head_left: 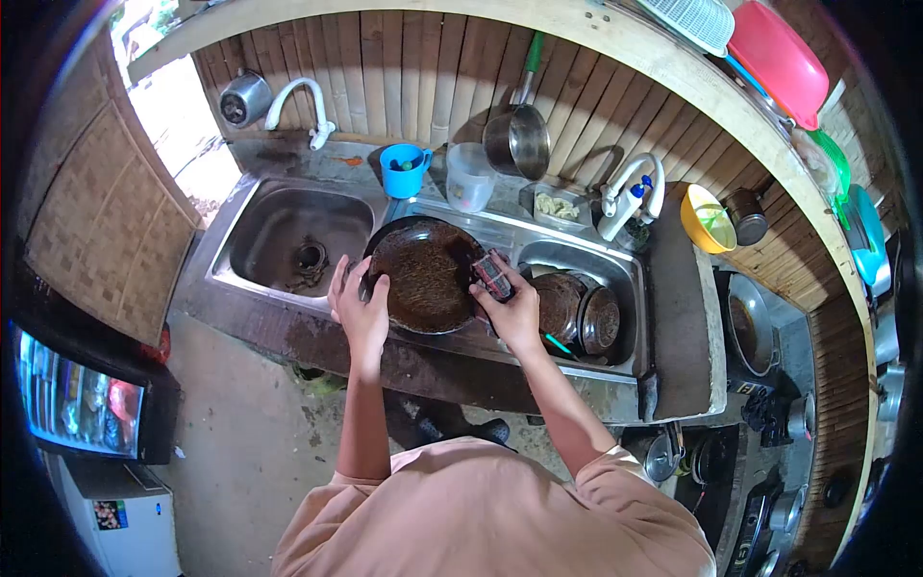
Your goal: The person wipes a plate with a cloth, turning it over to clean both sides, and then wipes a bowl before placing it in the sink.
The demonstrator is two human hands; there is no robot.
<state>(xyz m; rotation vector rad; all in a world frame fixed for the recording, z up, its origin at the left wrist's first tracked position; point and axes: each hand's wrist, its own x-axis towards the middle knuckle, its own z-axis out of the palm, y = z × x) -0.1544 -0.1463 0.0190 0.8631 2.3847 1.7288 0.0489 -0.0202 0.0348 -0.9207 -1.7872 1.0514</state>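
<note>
A round, dark pan [420, 276] with a brown, worn-looking surface lies on the metal strip between the two sinks. My left hand [361, 306] grips its left rim, thumb on the near side and fingers round the edge. In my right hand [511, 310] is a small dark block with reddish and pale markings [492, 277], held at the pan's right edge; its exact kind is unclear. Just right of that hand, dark-bottomed pots [600, 319] sit in the right sink [630, 288], with a thin turquoise handle [560, 343] beside them.
The left sink [252, 226] has a dark ring-shaped object [310, 256] at its bottom. Behind the pan stand a blue mug [405, 173], a clear plastic container [470, 180] and a hanging saucepan [517, 141]. White faucets [318, 130] rise behind the sinks; a yellow bowl [708, 219] is at right.
</note>
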